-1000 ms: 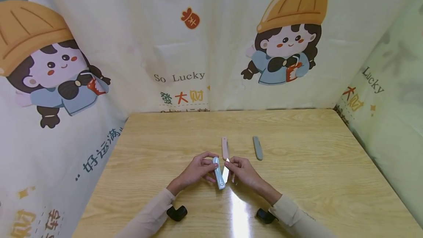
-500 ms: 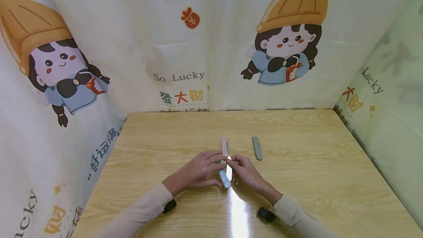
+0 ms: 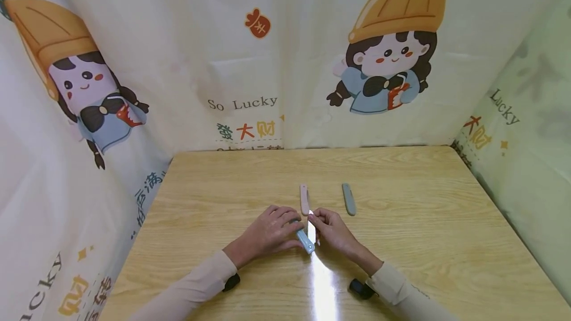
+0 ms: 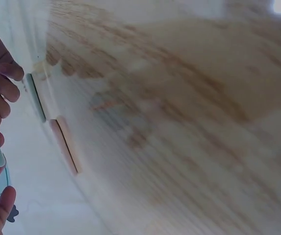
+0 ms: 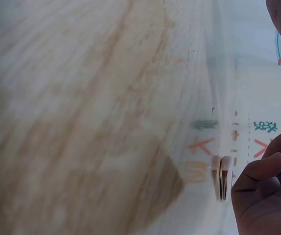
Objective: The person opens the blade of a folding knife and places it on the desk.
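My left hand (image 3: 273, 227) is curled round the handle of the blue knife (image 3: 306, 240), just above the near middle of the table (image 3: 223, 187); my right hand (image 3: 332, 229) pinches the blade (image 3: 312, 232) near its far end, half out. I should grip the handle firmly, pinch only the flats, and keep my left fingers off the blade's path. The pink knife (image 3: 304, 199) and grey knife (image 3: 349, 199) lie farther off.

Your head cam's bright, but glare streaks the surface (image 3: 419, 227) and kinda whites out the blade (image 3: 312, 233); wrist cams look dim, hazy.
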Demonstrator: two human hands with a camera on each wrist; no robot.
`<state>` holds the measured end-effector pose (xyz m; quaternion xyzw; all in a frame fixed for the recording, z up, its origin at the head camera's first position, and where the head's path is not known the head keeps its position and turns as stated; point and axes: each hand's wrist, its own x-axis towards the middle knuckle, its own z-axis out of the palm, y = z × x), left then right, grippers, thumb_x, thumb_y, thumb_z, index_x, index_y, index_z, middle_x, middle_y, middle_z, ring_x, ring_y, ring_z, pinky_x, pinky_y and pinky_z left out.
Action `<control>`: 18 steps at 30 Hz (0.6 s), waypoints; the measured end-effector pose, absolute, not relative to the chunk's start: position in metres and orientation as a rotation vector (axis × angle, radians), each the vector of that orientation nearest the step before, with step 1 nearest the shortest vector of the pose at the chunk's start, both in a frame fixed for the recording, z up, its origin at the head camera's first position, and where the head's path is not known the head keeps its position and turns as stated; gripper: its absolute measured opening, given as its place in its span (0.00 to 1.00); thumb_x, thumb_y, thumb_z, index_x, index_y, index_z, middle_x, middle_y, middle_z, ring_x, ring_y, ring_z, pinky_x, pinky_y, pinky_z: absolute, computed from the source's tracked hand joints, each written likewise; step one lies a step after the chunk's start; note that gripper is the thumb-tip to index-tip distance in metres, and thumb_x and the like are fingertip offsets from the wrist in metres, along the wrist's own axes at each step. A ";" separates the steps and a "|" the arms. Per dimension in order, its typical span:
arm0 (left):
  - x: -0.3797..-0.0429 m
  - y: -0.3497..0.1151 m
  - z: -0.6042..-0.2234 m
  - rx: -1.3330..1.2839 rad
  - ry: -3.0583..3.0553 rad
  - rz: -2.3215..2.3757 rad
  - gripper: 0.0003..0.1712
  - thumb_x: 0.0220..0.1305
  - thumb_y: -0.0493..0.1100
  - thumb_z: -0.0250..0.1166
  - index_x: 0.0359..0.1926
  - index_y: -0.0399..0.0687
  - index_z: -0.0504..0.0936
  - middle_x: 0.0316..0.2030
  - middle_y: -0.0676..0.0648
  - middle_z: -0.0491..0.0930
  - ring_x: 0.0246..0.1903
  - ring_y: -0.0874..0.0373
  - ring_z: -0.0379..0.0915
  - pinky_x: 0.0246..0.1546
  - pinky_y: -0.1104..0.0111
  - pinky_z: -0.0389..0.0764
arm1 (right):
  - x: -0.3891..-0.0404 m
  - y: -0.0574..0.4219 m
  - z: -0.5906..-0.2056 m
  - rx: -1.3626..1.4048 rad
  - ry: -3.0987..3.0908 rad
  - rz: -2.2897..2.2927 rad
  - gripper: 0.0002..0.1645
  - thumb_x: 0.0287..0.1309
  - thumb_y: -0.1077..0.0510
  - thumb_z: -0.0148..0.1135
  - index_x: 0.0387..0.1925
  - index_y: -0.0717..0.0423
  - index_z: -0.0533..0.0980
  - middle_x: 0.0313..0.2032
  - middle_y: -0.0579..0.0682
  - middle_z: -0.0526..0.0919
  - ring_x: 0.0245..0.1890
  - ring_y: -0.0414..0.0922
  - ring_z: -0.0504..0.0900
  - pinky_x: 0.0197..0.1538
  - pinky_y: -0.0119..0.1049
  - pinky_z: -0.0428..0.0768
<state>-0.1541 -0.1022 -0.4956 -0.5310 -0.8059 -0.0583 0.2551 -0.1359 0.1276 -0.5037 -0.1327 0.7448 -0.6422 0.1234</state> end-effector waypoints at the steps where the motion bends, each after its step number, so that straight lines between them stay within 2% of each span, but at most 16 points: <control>1: -0.154 -0.103 -0.496 -1.429 -2.187 -0.151 0.27 0.60 0.68 0.70 0.48 0.54 0.87 0.48 0.52 0.82 0.53 0.55 0.76 0.50 0.61 0.78 | -0.136 0.127 -0.504 -0.380 2.173 -1.873 0.17 0.77 0.59 0.54 0.40 0.74 0.75 0.23 0.54 0.78 0.22 0.40 0.75 0.25 0.30 0.73; 6: -0.153 -0.104 -0.500 -1.386 -2.170 -0.159 0.28 0.57 0.69 0.72 0.44 0.54 0.88 0.45 0.53 0.82 0.50 0.55 0.77 0.46 0.62 0.79 | -0.138 0.129 -0.506 -0.375 2.180 -1.870 0.18 0.77 0.58 0.54 0.39 0.74 0.75 0.24 0.53 0.79 0.24 0.41 0.75 0.27 0.31 0.73; 13: -0.147 -0.105 -0.509 -1.351 -2.167 -0.202 0.28 0.57 0.70 0.71 0.42 0.53 0.88 0.43 0.53 0.82 0.44 0.56 0.77 0.43 0.65 0.80 | -0.133 0.130 -0.509 -0.386 2.154 -1.893 0.16 0.76 0.60 0.54 0.39 0.74 0.74 0.23 0.51 0.79 0.23 0.43 0.76 0.26 0.31 0.74; 18: -0.144 -0.107 -0.511 -1.315 -2.188 -0.217 0.28 0.55 0.69 0.73 0.40 0.52 0.87 0.42 0.53 0.81 0.39 0.57 0.75 0.36 0.66 0.80 | -0.134 0.129 -0.511 -0.383 2.149 -1.901 0.15 0.76 0.61 0.54 0.39 0.73 0.75 0.23 0.50 0.78 0.23 0.45 0.76 0.26 0.31 0.75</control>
